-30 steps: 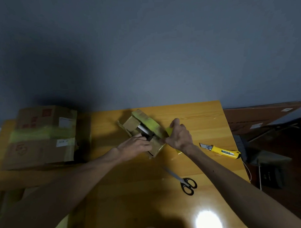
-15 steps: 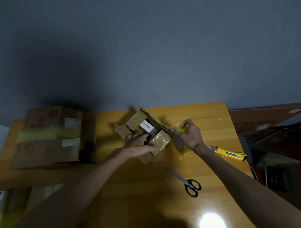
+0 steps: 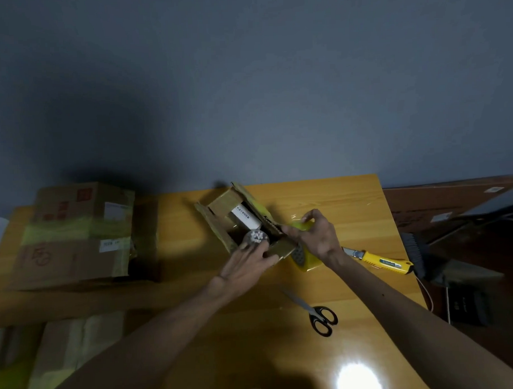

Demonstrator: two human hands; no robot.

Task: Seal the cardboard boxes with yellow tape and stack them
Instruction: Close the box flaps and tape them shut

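Left hand: the left hand (image 3: 246,267) has its fingers stretched forward and fairly straight, lying on the near end of the small cardboard box (image 3: 223,200), with the thumb on the near flap.
Right hand: the right hand (image 3: 317,236) has its fingers curled round the yellow tape roll (image 3: 307,261), with the fingertips at the box's right-hand flap.
Small cardboard box: it sits between the two hands and just beyond the left one. Its flaps stand open and it is turned at an angle on the wooden table (image 3: 351,197).
Inside the box: a white labelled carton (image 3: 246,218) and, at the left fingertips, a round glittering object (image 3: 256,237). What that object is cannot be told.
Yellow tape roll: under the right palm, touching the box's near right corner. A strip of yellow tape lies along the right flap.
Utility knife: a yellow utility knife (image 3: 381,262) lies just right of the right wrist.
Scissors: black-handled scissors (image 3: 320,315) lie on the table between the two forearms, nearer the right one.
Large cardboard box: a large cardboard box (image 3: 76,238) stands well left of the left hand, closed, with a yellow tape band across it.
Flat cardboard: flat cardboard (image 3: 68,343) lies below the table edge, left of the left forearm.
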